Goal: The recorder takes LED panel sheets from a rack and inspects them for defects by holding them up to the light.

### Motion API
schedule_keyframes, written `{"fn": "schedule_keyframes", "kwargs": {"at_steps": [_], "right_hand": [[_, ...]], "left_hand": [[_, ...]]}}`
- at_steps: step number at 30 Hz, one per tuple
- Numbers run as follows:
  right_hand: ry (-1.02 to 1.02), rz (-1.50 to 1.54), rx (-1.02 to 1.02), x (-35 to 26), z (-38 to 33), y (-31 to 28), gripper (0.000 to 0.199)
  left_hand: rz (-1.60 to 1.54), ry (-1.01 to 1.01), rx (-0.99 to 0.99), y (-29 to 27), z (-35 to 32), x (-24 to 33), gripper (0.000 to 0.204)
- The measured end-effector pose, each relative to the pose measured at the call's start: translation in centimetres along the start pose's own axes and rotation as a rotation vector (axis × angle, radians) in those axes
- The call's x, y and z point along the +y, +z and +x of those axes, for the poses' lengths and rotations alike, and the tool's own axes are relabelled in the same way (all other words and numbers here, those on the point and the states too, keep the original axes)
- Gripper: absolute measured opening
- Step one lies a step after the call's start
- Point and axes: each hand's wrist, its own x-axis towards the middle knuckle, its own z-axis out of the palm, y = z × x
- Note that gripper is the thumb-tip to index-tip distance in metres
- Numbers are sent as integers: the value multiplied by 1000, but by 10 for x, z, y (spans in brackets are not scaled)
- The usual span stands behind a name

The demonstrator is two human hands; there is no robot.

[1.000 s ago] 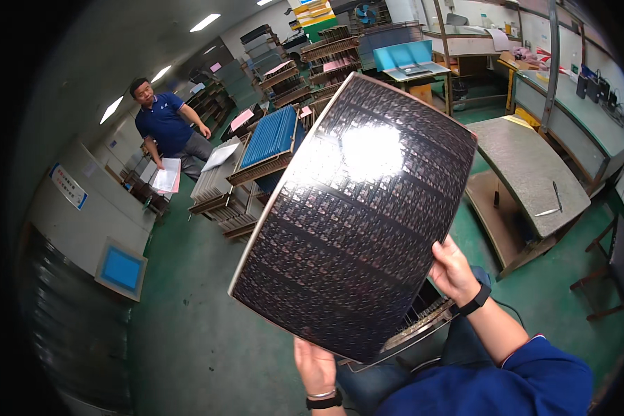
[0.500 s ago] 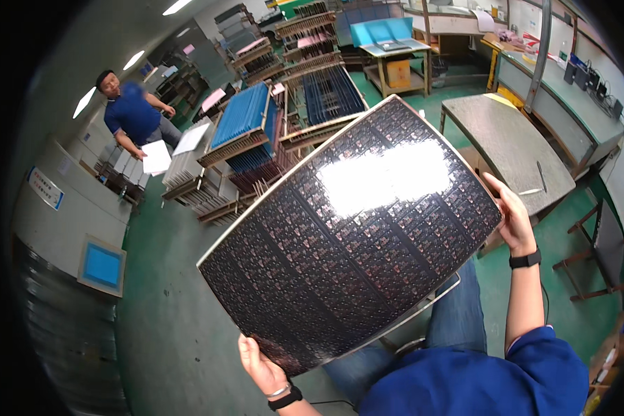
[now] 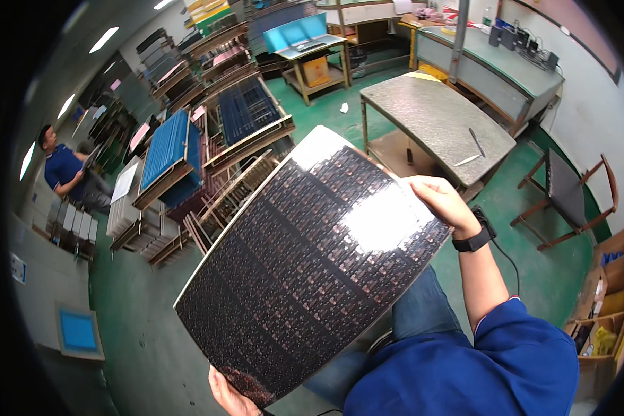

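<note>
A large, glossy dark panel (image 3: 305, 277) with rows of a fine repeating circuit-like pattern is held up in front of me, tilted, its far edge pale. Bright reflections cover patches of its surface. My right hand (image 3: 442, 204) grips the upper right edge, thumb on the face and the other fingers hidden behind. At the lower left corner, my left hand (image 3: 230, 394) is closed on the edge, partly cut off by the picture's lower border. The panel hangs above my lap, touching no table.
Ahead on the left stand racks of blue panels (image 3: 168, 156) and dark panels (image 3: 246, 111). A grey-topped table (image 3: 430, 104) with a pen-like tool lies beyond the panel; a chair (image 3: 568, 187) is at right. A co-worker (image 3: 69, 166) stands far left. Shelves (image 3: 613, 298) line the lower right.
My view has swung right, so the surroundings shift left. The panel has turned steeper, its far corner pointing more upward. Both hands keep hold. The co-worker has turned to the side.
</note>
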Motion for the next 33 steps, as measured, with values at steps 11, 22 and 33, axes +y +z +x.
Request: {"fn": "schedule_keyframes", "kwargs": {"at_steps": [11, 22, 33], "right_hand": [[9, 78, -6, 5, -1, 4, 30], [-321, 361, 136, -8, 35, -7, 19], [207, 737, 129, 81, 90, -58, 33]], "left_hand": [[364, 141, 82, -8, -4, -6, 29], [-145, 480, -190, 9, 15, 37, 32], [-462, -45, -137, 15, -9, 0, 29]]}}
